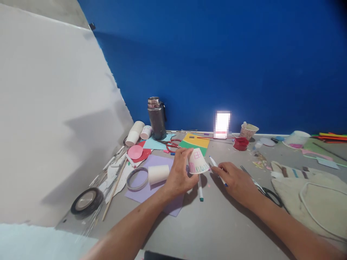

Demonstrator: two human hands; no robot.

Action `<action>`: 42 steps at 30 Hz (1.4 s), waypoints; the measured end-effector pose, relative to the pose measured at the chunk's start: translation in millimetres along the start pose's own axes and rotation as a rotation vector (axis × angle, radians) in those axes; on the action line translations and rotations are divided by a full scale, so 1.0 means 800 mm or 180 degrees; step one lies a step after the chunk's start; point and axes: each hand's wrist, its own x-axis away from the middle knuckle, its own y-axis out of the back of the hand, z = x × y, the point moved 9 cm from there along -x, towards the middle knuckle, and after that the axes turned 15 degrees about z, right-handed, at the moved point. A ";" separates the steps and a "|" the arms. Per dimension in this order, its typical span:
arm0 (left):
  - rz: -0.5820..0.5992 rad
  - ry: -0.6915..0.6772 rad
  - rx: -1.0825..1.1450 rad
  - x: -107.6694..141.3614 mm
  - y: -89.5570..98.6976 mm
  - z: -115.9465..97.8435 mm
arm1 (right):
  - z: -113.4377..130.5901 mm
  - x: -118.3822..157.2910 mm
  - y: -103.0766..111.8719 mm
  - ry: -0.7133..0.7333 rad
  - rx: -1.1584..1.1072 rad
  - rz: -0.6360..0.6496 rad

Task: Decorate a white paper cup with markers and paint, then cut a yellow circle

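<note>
My left hand [181,173] grips a small white paper cup [198,161], its wide rim facing down. A pink window shape and blue-green strokes are drawn on the cup's side. To the right, my right hand [234,178] pinches a white pen [217,167] with a blue end, its tip pointing toward the cup but apart from it. A white marker with a green end [200,191] lies on the table below the cup. Another white paper cup [158,174] lies on its side on purple paper [172,206], left of my left hand.
A dark flask [157,121] stands against the blue wall. Tape rolls [86,201] and sticks are at left. Black scissors [272,196] and a beige cloth bag [311,198] lie at right. Red thread [240,143] and more cups sit toward the back.
</note>
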 end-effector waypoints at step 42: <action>0.0395 -0.0818 -0.0308 0.022 -0.025 -0.045 | -0.283 -0.059 0.104 -0.2604 -0.0117 0.1080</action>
